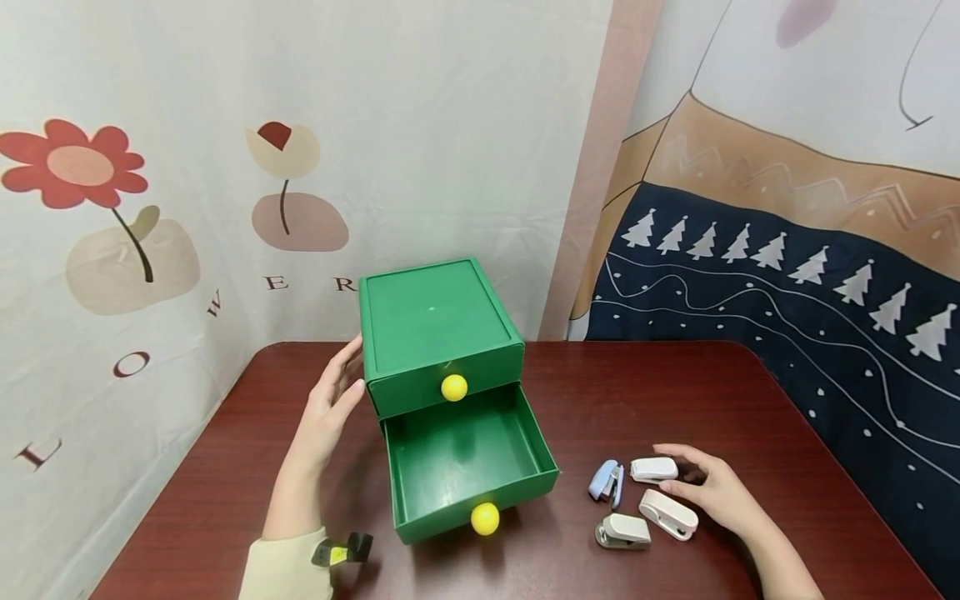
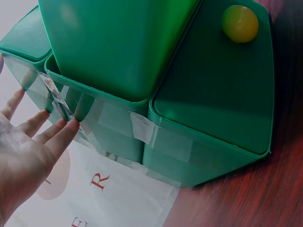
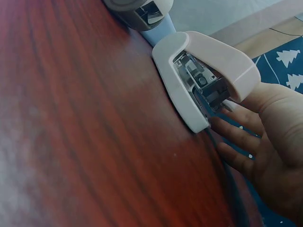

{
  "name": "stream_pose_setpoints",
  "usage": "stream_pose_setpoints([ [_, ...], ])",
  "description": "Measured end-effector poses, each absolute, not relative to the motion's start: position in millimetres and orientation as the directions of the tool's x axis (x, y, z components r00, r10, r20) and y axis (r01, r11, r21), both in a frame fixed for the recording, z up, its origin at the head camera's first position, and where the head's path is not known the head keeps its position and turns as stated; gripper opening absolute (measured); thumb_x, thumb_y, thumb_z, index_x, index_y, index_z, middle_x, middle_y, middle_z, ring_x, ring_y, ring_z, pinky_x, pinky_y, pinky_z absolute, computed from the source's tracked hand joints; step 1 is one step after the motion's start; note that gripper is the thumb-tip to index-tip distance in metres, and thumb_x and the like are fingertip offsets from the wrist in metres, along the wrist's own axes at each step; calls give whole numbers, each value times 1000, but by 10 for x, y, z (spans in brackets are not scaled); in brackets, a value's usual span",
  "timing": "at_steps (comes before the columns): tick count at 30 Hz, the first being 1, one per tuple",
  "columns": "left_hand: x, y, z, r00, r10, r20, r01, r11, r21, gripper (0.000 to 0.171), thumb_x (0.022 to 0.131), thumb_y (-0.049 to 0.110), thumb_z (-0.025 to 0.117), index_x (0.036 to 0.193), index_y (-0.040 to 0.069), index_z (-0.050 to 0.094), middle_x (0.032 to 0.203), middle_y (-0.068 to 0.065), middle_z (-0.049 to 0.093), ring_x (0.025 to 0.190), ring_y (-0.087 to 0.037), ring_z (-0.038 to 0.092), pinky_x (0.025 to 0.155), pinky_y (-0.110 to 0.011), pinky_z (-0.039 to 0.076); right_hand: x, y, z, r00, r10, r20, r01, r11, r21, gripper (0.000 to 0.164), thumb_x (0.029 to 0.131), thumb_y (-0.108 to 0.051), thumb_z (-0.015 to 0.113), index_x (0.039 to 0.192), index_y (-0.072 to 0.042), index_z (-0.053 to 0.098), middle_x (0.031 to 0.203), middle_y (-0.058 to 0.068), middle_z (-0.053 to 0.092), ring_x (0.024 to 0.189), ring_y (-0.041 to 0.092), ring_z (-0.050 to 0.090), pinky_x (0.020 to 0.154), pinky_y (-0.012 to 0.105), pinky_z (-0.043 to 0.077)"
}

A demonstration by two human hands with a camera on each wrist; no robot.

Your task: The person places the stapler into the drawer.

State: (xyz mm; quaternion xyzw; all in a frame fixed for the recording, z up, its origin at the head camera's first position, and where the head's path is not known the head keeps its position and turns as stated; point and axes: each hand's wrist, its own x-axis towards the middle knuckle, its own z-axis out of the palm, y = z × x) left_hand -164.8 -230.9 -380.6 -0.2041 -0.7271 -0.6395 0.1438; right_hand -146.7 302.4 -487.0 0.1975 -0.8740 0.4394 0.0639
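A green drawer cabinet (image 1: pixel 435 321) stands on the table with one drawer (image 1: pixel 468 458) pulled out, nothing inside it. My left hand (image 1: pixel 333 396) rests against the cabinet's left side, its fingers extended; the left wrist view shows fingertips at the clear tape along that side. My right hand (image 1: pixel 708 487) is at a small white stapler (image 1: pixel 654 469), thumb near its front edge and index finger near its back edge. Whether they touch it is unclear. Nearer stand a larger white stapler (image 1: pixel 669 514), which partly hides the right hand in the right wrist view, and a grey-white stapler (image 1: pixel 623 531).
A light blue stapler (image 1: pixel 606 483) lies between the pulled-out drawer and the white staplers. Yellow round knobs (image 1: pixel 485 518) stick out from the drawer fronts. Behind the dark red wooden table (image 1: pixel 600 400) hangs a printed cloth (image 1: pixel 450 125).
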Motion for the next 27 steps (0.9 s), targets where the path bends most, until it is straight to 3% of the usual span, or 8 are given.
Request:
stream_pose_setpoints([
  [12,-1647,-2306,-3793,-873,126,472,485,101,869,52,100,2,43,151,11,30,152,-8,32,134,-17,33,98,-21,34,-1484,2994,-4858,-942,-230,243,-333,573,-749,35,77,-10,80,111,-8,71,99,0,68,66,8,53,58,27,45],
  [21,-1648,-2305,-3811,-874,112,472,482,91,871,52,100,0,43,150,9,31,151,-8,32,133,-18,34,98,-19,34,-1465,2958,-4854,-930,-186,318,-363,604,-709,35,74,-8,82,109,-10,73,104,0,69,85,2,58,65,26,48],
  [27,-1651,-2300,-3794,-875,117,471,481,92,872,52,100,2,43,150,10,31,151,-8,32,134,-18,33,98,-20,34,-1446,2851,-4724,-897,-176,406,-428,577,-696,37,71,2,81,106,-2,72,101,7,69,85,1,58,64,21,47],
])
